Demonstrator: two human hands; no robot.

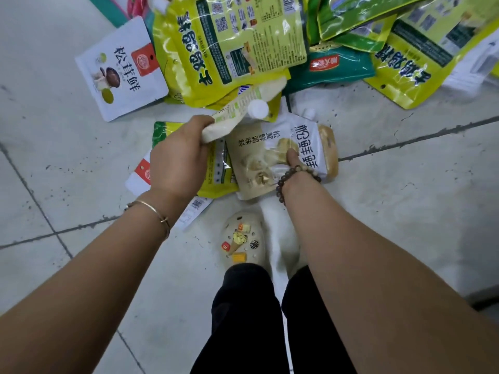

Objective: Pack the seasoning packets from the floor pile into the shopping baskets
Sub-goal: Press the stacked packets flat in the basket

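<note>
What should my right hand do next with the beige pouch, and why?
Probably lift it clear of the floor. The right hand grips the beige pouch, which overlaps a yellow packet down there, and the left hand holds a white-capped pouch, so both are loaded. No basket is in view.

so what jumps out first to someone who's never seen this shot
The two hands at centre: the left hand grips a white pouch, and the right hand holds a beige pouch beside it. Behind them, yellow packets crowd the top. Below, a charm-studded clog shows between the arms.
</note>
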